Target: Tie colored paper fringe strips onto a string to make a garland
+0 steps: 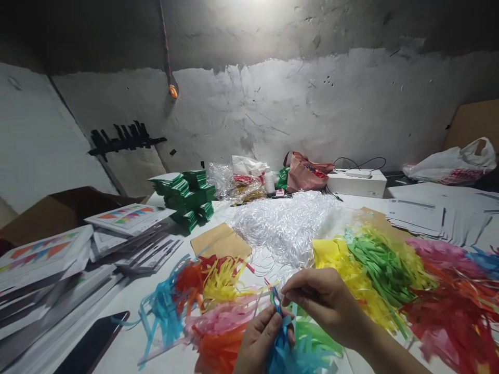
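Observation:
My left hand (259, 335) is closed around a blue paper tassel (283, 345), whose twisted top makes a small loop above the thumb. Beside that loop, my right hand (325, 301) has its thumb and fingers pinched together; what lies between the fingertips is too small to make out. Just behind both hands spreads a heap of shiny clear-white string (286, 223). Orange (222, 348), pink (222, 314) and light blue (163, 306) paper fringes lie left of my hands. Green fringe (317, 335) shows under my right wrist.
Yellow fringe (339, 259), green fringe (378, 265) and red fringe (452, 317) lie at right. A phone (93, 343), printed card stacks (128, 218) and green bundles (187, 197) stand left. A white box (358, 183) and pink bag (306, 174) are against the wall.

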`<state>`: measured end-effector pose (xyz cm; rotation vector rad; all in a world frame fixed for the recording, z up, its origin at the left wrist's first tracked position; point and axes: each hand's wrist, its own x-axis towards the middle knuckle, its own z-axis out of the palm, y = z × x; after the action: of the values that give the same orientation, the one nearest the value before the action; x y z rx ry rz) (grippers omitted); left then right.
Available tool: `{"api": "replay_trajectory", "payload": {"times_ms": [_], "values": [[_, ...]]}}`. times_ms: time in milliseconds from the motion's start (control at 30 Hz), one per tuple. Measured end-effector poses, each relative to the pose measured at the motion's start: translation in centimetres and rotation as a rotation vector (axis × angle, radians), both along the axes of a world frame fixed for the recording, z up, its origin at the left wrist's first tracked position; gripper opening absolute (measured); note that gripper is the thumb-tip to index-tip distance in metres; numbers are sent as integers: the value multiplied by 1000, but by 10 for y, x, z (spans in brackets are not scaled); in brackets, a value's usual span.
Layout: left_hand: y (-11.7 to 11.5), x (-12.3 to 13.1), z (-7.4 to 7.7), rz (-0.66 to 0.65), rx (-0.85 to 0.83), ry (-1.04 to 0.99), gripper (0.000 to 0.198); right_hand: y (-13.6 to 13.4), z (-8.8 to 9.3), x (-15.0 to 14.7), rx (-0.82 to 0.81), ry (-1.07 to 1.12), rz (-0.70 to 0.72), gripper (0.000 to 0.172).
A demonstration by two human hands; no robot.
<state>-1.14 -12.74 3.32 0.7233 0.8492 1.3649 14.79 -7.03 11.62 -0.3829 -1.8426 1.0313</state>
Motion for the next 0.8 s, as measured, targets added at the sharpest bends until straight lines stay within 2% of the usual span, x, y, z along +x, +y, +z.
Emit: {"api": "replay_trajectory", "payload": {"times_ms": [200,567,800], "values": [[-1,2,-2,-12,-8,-27,37,-5,4,2,-1,-25,39,11],[-2,1,-1,-15,-26,-114,34,1,4,5,-16,-64,37,10],[-2,2,1,17,-42,-114,36,4,0,1,5,-258,-39,12]]}}
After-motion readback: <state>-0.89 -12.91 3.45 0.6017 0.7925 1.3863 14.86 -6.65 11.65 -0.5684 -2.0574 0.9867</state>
